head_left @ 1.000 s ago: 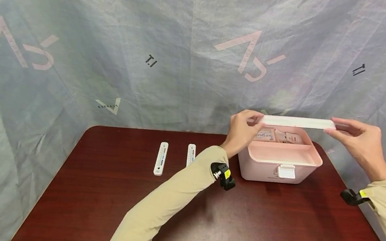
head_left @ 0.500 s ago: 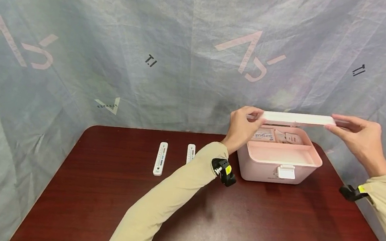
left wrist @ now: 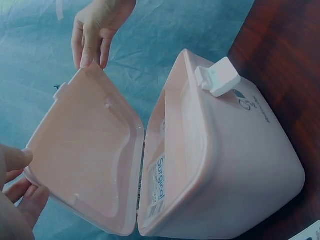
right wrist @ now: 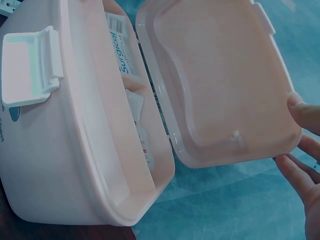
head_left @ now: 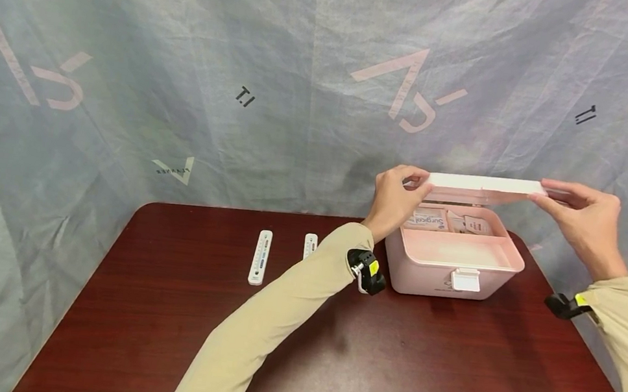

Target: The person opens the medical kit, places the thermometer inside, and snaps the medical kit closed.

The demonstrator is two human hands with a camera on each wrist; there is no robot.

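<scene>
A pale pink first-aid box (head_left: 427, 278) stands at the table's back right, its hinged lid (head_left: 483, 184) raised. My left hand (head_left: 397, 196) pinches the lid's left front corner between thumb and fingers. At the opposite front corner, my right hand (head_left: 587, 220) grips the lid the same way. In the box's rear compartment lie a packet marked "Surgical" (head_left: 429, 219) and another small packet (head_left: 476, 226). The front compartment (right wrist: 92, 100) shows a bare pink floor. A white latch (head_left: 466, 279) sticks out from the box front.
Two white strip thermometers (head_left: 260, 257) lie left of the box; my left sleeve (head_left: 276, 309) partly covers the nearer one (head_left: 310, 244). Behind my left wrist, the edge of another white thing shows. A grey cloth backdrop (head_left: 272, 152) hangs behind the dark red table (head_left: 417, 365).
The lid has swung up and back, with both hands rising along with it, and more of its inner side shows. The box has stayed in place.
</scene>
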